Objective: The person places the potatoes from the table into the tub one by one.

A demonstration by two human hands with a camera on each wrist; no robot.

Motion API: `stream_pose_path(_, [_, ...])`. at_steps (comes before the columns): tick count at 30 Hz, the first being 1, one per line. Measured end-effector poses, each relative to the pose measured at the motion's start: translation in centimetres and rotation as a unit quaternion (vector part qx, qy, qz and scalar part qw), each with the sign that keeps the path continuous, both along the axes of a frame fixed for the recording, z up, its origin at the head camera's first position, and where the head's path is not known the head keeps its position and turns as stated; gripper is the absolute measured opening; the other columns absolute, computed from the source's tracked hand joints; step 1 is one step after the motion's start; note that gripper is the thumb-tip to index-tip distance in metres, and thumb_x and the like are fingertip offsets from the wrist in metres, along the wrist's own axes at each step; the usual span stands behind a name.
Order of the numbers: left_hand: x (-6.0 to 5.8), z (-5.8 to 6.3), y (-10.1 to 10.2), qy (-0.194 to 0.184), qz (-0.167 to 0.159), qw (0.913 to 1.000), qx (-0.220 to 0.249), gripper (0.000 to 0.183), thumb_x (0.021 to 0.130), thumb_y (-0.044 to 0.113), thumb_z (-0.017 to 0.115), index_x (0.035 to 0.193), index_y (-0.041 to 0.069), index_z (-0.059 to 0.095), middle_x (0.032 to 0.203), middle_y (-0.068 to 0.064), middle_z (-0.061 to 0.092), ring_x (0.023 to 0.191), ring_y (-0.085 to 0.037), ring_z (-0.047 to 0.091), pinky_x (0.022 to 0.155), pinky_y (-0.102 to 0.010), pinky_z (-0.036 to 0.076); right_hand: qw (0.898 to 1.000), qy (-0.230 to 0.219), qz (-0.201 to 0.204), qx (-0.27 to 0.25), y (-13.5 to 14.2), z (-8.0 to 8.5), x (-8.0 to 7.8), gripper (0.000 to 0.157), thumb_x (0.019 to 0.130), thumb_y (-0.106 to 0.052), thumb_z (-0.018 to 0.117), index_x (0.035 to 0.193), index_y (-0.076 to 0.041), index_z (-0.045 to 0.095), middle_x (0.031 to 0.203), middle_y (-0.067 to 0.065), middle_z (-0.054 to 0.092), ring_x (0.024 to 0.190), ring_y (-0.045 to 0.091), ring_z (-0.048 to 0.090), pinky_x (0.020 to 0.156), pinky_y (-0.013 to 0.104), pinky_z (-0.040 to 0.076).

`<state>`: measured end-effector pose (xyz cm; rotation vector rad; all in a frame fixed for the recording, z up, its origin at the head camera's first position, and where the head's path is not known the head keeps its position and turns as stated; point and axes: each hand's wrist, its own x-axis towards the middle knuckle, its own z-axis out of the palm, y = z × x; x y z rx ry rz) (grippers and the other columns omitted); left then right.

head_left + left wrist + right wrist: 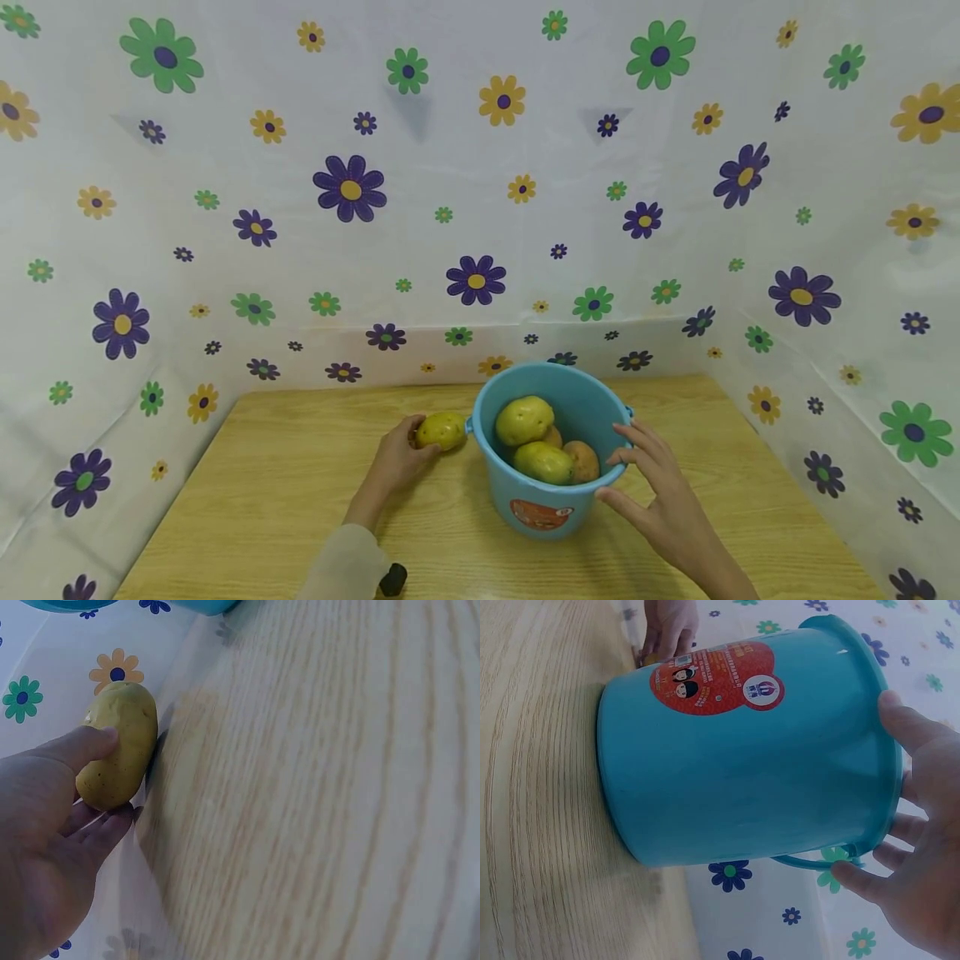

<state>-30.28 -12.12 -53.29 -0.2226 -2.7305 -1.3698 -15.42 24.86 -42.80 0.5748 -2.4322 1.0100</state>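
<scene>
My left hand (401,454) grips a yellow potato (442,431) at its near end, low over the table just left of a blue bucket (517,492). In the left wrist view the thumb lies across the potato (124,754) and the fingers curve under it. The right hand (663,500) is spread at the bucket's right rim, its thumb and fingertips resting against the edge. Inside the upright bucket lie several potatoes; a yellow one (525,421) is uppermost, and a browner one (582,461) sits at the right.
The wooden table (285,483) carries the bucket near its middle. White cloth (420,167) with printed flowers rises behind and on both sides. A red label (712,679) is on the bucket's side, and its thin handle (802,862) hangs by the rim.
</scene>
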Motion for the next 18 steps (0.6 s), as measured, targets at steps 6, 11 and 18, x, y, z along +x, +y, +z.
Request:
stream_pose_path(6, [0.07,0.15,-0.07,0.001,0.015,0.9999,0.007,0.063,0.078,0.023,0.076,0.129,-0.001,0.048,0.122,-0.018,0.055,0.106,-0.029,0.056,0.091,-0.042,0.046,1.0,-0.001,0.0,-0.003,-0.01,-0.05,-0.04,0.036,0.074,-0.024,0.08,0.1,-0.028,0.056,0.141,0.007,0.039,0.134,0.036,0.023,0.094,0.067,0.03])
stream_pose_path(11, [0.39,0.25,-0.29,-0.009,0.025,0.9994,0.021,0.062,0.078,0.025,0.076,0.128,0.0,0.05,0.121,-0.017,0.056,0.104,-0.028,0.057,0.09,-0.042,0.047,1.0,-0.003,0.0,-0.005,0.02,-0.06,-0.05,0.035,0.074,-0.024,0.079,0.1,-0.028,0.056,0.141,0.009,0.039,0.134,0.035,0.022,0.094,0.067,0.03])
stream_pose_path(18, [0.89,0.29,-0.93,-0.007,0.037,0.999,0.022,0.066,0.075,0.033,0.077,0.127,0.002,0.052,0.121,-0.016,0.057,0.106,-0.028,0.056,0.092,-0.042,0.046,1.0,-0.001,0.0,-0.002,0.01,-0.15,-0.01,0.036,0.074,-0.023,0.079,0.1,-0.028,0.056,0.141,0.009,0.039,0.133,0.036,0.023,0.093,0.068,0.03])
